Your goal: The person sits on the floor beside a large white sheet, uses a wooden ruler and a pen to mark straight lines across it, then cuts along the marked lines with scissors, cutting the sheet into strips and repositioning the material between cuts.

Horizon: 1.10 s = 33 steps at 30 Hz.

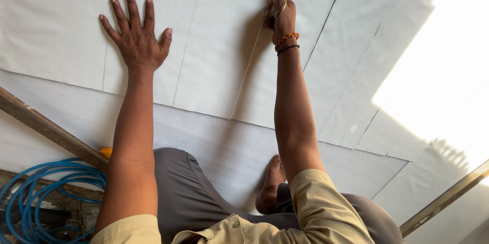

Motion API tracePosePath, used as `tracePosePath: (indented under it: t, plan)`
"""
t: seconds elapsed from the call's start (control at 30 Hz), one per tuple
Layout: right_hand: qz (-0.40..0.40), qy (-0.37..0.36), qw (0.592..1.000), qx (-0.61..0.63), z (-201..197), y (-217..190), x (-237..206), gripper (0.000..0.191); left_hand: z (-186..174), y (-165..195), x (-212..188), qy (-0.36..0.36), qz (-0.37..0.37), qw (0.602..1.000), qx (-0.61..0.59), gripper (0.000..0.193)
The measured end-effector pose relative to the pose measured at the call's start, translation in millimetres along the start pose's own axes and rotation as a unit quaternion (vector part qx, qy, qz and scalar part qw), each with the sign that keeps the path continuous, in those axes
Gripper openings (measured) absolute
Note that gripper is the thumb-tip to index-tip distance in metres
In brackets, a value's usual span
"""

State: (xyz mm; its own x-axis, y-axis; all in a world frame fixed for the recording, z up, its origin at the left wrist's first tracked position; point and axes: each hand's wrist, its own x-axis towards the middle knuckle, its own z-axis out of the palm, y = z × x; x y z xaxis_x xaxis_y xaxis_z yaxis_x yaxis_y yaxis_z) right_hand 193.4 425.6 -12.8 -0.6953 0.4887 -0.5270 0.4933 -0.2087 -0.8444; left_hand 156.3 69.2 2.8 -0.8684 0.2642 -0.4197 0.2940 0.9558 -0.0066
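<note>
A grey floor (214,147) fills the view. Strong sunlight (448,86) glares at three o'clock. A blue hose (46,183) coils at eight o'clock beside a wooden batten (46,129).

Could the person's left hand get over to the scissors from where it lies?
Probably yes. The left hand lies flat and empty on the white sheet; only bare sheet separates it from the scissors in the right hand, though that hand grips them.
</note>
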Motion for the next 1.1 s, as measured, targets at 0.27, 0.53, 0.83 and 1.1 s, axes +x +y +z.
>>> tracePosePath:
  t: [0.27, 0.53, 0.83, 1.1]
  plan:
    - [-0.013, 0.022, 0.999, -0.029, 3, 0, 5, 0.066, 2, -2, 1, 0.003, 0.002, 1.000, -0.005, 0.070]
    - [-0.023, 0.046, 0.998, -0.029, 6, -5, -1, 0.061, 5, -3, 2, 0.015, 0.003, 1.000, 0.006, 0.069]
    - [-0.087, -0.008, 0.973, -0.212, -89, -90, -43, 0.064, 4, -7, -8, 0.051, 0.023, 0.998, -0.034, 0.070]
    - [-0.177, -0.009, 0.773, -0.609, -223, -29, -201, 0.060, 18, 23, -34, 0.298, 0.075, 0.950, -0.055, 0.062]
